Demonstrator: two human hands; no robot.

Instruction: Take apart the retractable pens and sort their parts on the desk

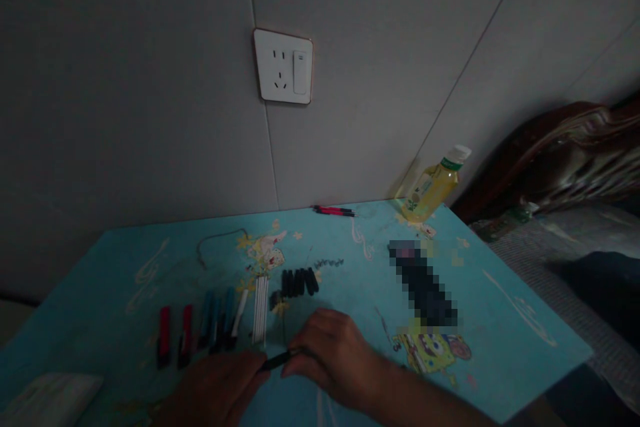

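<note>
My left hand (220,380) and my right hand (335,353) come together at the table's near side. Between them is a dark pen part (275,361), its left end pinched by my left fingers and its right end by my right. Just beyond lie slim white refills (260,310) in a row, with short black pen pieces (300,282) to their right. Small coil springs (329,262) sit behind those. Left of the refills are red-and-black pen barrels (185,335), blue-and-black barrels (216,320) and a white-and-black barrel (239,317).
Red-and-black pens (335,211) lie along the wall on the blue patterned table (360,293). A yellow drink bottle (430,193) stands at the back right. Nearer is a blurred-out dark object (425,287). Something white (55,397) occupies the front left corner. A bed (570,240) adjoins on the right.
</note>
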